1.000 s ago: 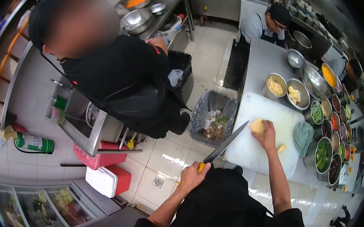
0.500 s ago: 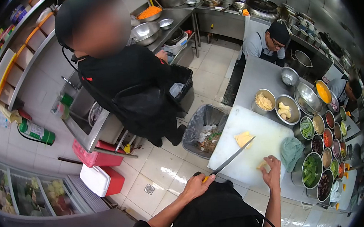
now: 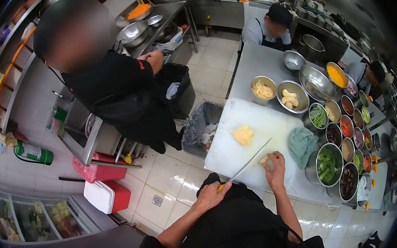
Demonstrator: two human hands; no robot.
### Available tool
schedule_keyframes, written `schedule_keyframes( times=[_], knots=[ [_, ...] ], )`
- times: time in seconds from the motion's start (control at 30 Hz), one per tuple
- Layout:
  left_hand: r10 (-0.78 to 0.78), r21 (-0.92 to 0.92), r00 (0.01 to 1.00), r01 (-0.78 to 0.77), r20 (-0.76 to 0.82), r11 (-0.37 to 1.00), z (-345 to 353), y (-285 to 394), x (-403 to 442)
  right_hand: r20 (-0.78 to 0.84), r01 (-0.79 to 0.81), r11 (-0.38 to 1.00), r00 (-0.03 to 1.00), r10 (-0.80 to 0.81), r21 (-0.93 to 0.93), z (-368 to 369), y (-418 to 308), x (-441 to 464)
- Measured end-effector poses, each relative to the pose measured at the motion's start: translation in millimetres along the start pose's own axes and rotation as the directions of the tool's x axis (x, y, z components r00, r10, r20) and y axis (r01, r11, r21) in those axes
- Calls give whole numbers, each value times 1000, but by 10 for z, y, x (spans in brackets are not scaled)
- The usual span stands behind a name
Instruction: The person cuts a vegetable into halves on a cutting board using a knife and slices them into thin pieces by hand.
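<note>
My left hand (image 3: 210, 194) is closed round the yellow handle of a long knife (image 3: 249, 161). The blade slants over the front of a white cutting board (image 3: 219, 143), its tip near the board's middle. In my right hand (image 3: 276, 169), pinched between thumb and fingers, is a small pale piece of what looks like peeled ginger (image 3: 263, 160), just right of the blade. A pile of pale yellow slices (image 3: 243, 135) lies on the board beyond the knife. A crumpled green cloth (image 3: 303, 146) sits at the board's right edge.
Behind the board stand a bowl of pale knobby chunks (image 3: 290, 101) and a pot of yellow shreds (image 3: 263, 89). Several ingredient tins, one with green leaves (image 3: 327, 165), crowd the right. A lined bin (image 3: 194, 124) touches the left side. A co-worker in black (image 3: 110, 89) stands left; others work behind.
The knife has drawn away from the sliced pile and now lies nearer my right hand. My right hand has lifted the pale piece toward the blade. The whole view has shifted.
</note>
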State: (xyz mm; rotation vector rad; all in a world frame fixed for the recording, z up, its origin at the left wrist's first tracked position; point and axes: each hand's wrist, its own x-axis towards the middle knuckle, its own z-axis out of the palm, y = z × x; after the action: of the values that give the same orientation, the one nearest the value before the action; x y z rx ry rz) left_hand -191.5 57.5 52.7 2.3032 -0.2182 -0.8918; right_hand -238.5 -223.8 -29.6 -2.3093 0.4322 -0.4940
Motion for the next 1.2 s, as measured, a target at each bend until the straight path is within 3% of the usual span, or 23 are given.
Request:
schedule_keyframes(
  times=[0.2, 0.3, 0.37, 0.4, 0.5, 0.53, 0.57, 0.63, 0.7, 0.9, 0.97, 1.07, 1.13, 1.2],
  knots=[
    [10, -11, 1000, -10, -11, 1000, -71, 12, 5, -33, -11, 1000, 999, 10, -19, 51, -140, 161],
    [31, -1, 996, -31, -78, 1000, -108, -53, 7, -192, 117, 983, 971, -143, -140, -53, -278, 489],
    [-1, -51, 995, -4, -101, 999, -151, -72, 1, -153, 26, 972, 988, 10, 233, -206, -940, 1046],
    [-16, -74, 994, 8, -108, 997, -169, -81, 1, -107, 49, 947, 994, -16, 317, -307, -1373, 1330],
    [-45, -78, 994, 37, -99, 996, -225, -113, 22, 237, 287, 923, 907, -348, 258, -511, -2920, 2102],
    [-53, -72, 995, 46, -88, 996, -282, -95, 35, 241, 313, 885, 882, -406, 346, -503, -3233, 2307],
    [-46, -85, 994, 38, -97, 996, -296, -106, 33, 137, 425, 840, 861, -491, 338, -141, -3271, 2639],
    [-38, -107, 993, 27, -111, 994, -315, -117, 15, 157, 464, 855, 850, -503, 229, 50, -3572, 3030],
    [-40, -125, 992, 25, -120, 992, -352, -147, 5, 146, 473, 836, 839, -524, 278, 173, -3741, 3235],
    [-89, -146, 985, 67, -149, 987, -407, -314, -157, 90, 450, 732, 819, -566, 512, 80, -3316, 2869],
    [-89, -145, 983, 66, -160, 987, -444, -407, -183, -27, 472, 804, 867, -497, 363, -150, -2907, 2406],
    [-93, -139, 979, 68, -180, 988, -472, -514, -198, -189, 406, 895, 908, -374, 183, -88, -1747, 1853],
    [-81, -126, 984, 61, -158, 990, -478, -543, -167, -108, 88, 983, 992, -71, 162, -174, -1173, 1355],
    [-60, -114, 990, 46, -125, 992, -460, -583, -94, -102, 55, 996, 993, -62, -71, -203, -617, 895]
  ],
)
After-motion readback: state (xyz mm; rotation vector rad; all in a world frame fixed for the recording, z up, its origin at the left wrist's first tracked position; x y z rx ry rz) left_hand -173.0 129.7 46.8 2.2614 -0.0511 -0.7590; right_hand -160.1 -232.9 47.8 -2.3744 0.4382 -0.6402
